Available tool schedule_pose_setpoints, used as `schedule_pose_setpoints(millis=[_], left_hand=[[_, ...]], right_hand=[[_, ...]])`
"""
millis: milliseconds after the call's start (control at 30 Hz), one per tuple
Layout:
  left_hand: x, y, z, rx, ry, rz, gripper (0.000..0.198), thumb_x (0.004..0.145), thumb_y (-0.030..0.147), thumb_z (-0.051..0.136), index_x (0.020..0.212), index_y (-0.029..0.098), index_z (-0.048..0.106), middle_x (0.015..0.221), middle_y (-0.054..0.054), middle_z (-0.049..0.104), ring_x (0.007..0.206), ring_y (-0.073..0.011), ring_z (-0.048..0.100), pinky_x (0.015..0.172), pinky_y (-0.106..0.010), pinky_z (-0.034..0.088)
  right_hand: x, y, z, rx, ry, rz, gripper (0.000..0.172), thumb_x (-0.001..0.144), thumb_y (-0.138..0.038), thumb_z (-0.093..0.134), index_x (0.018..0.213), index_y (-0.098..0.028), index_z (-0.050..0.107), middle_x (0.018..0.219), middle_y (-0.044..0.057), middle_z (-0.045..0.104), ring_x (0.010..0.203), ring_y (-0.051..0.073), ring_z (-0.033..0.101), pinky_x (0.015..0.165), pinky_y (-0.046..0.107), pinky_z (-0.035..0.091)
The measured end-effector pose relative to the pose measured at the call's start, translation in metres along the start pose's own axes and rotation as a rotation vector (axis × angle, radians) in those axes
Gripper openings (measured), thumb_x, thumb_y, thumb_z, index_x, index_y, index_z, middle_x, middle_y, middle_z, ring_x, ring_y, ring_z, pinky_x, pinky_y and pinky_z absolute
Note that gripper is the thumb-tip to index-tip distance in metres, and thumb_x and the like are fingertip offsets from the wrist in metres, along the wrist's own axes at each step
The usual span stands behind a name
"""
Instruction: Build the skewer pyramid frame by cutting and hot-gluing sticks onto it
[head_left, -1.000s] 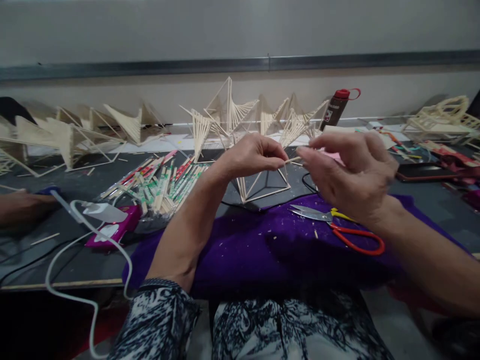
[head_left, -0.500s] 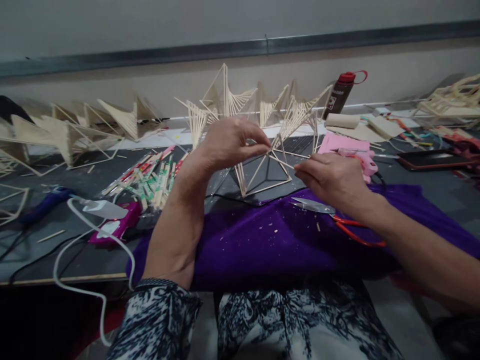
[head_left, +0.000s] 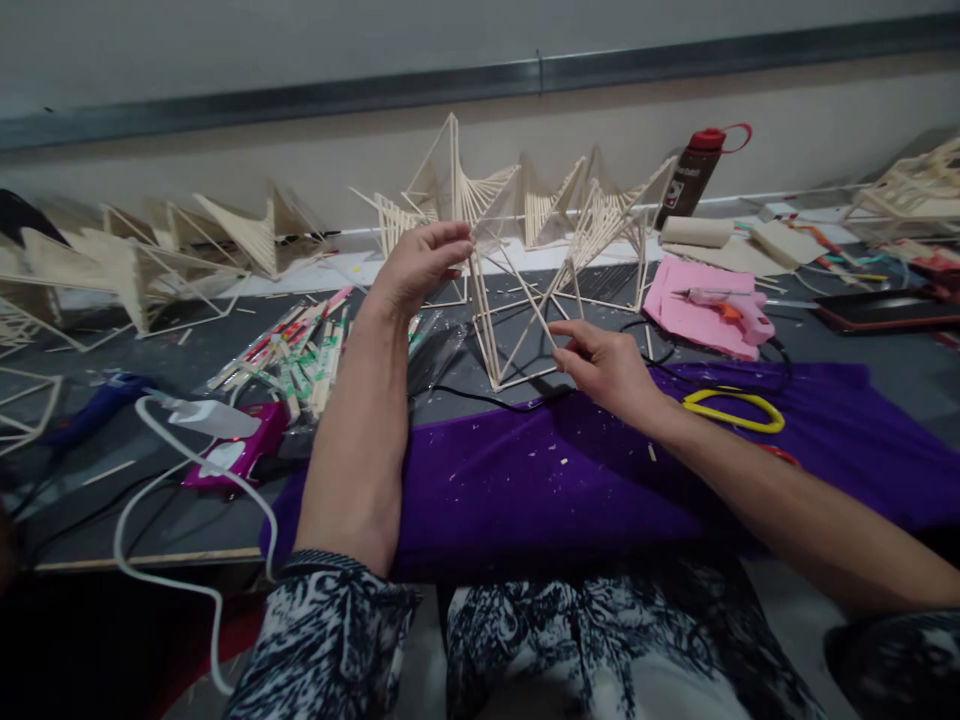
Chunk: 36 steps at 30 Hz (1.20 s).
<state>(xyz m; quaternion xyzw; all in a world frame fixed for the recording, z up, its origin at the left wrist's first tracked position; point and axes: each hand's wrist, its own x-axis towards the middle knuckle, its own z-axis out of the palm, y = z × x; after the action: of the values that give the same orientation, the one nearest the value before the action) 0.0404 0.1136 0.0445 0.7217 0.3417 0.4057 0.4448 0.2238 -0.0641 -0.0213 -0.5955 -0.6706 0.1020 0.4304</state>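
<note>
A small frame of thin wooden sticks stands on the dark table. My left hand pinches at the top of its upright corner; the thumb and fingertips are together there. Between the thumb and fingers of my right hand is the lower end of a wooden stick, which slants up and left across the frame. Beyond my hands the frame joins a larger stick model with fanned rows of sticks. Scissors with yellow and red handles lie partly hidden by my right forearm.
A purple cloth covers the table's front edge. Bundled sticks in plastic, a pink device and a white cable are left. Rightward are a pink cloth, a bottle and a phone.
My left hand has moved left to the frame's upright corner. My right hand has shifted left and down, turning the stick to a steeper slant. The scissors' yellow handle now shows.
</note>
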Motion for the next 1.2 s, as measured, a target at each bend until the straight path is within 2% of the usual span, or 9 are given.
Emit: schedule_pose_setpoints(millis=[133, 433, 700, 1200], left_hand=[[0.001, -0.001, 0.003, -0.035, -0.051, -0.031, 0.030, 0.069, 0.019, 0.064, 0.099, 0.017, 0.066, 0.100, -0.007, 0.067, 0.086, -0.0161, 0.061, 0.075, -0.031, 0.051], [-0.001, -0.002, 0.006, -0.090, -0.081, -0.026, 0.034, 0.070, 0.018, 0.062, 0.105, 0.018, 0.064, 0.103, -0.007, 0.067, 0.089, -0.0153, 0.062, 0.074, -0.028, 0.051], [0.001, -0.006, 0.008, -0.110, -0.057, -0.036, 0.036, 0.069, 0.016, 0.065, 0.104, 0.020, 0.065, 0.103, -0.006, 0.067, 0.089, -0.0159, 0.063, 0.072, -0.028, 0.052], [0.001, -0.007, 0.008, -0.101, -0.066, -0.032, 0.037, 0.067, 0.020, 0.067, 0.103, 0.021, 0.064, 0.104, -0.006, 0.067, 0.090, -0.0177, 0.063, 0.067, -0.026, 0.053]], right_hand=[[0.004, 0.002, 0.008, -0.025, -0.017, -0.010, 0.032, 0.079, -0.020, 0.052, 0.109, -0.016, 0.064, 0.071, 0.001, 0.066, 0.060, 0.012, 0.058, 0.062, 0.024, 0.042], [0.013, 0.001, 0.018, -0.025, -0.016, -0.043, 0.032, 0.079, -0.019, 0.051, 0.109, -0.015, 0.064, 0.074, 0.004, 0.067, 0.064, 0.014, 0.059, 0.065, 0.027, 0.043], [0.013, 0.001, 0.018, -0.002, -0.012, -0.027, 0.027, 0.078, -0.019, 0.051, 0.103, -0.015, 0.060, 0.067, 0.001, 0.064, 0.059, 0.012, 0.055, 0.062, 0.026, 0.041], [0.012, 0.003, 0.024, 0.004, 0.006, -0.062, 0.028, 0.079, -0.019, 0.052, 0.106, -0.017, 0.060, 0.070, 0.001, 0.065, 0.060, 0.013, 0.057, 0.063, 0.026, 0.041]])
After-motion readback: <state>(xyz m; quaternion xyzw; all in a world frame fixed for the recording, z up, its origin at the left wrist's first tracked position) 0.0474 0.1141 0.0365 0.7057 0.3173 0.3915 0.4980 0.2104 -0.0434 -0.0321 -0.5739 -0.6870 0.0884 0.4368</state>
